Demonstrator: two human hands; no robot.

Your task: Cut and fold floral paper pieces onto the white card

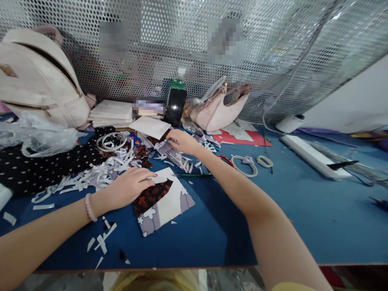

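My left hand (131, 186) lies with its fingers stretched out on a white square card (171, 205) near the table's front. On this card are a dark piece of fabric with red flowers (154, 197) and lilac pieces with white flowers (151, 219). My right hand (182, 142) reaches to the heap of scraps behind, its fingertips pressed together beside a plain white card (150, 127). What it pinches, if anything, I cannot make out. White and lilac cut strips (178, 159) lie under and around it. A thin green stick (194, 175) lies below my right forearm.
Black dotted fabric (69, 161) and a clear plastic bag (45, 135) lie at left, before a cream backpack (39, 81). Stacked white cards (112, 113), a phone (176, 107) against a bottle (178, 83) and a pink handbag (220, 109) stand behind. Tape rolls (264, 161) and a power strip (315, 155) are at right.
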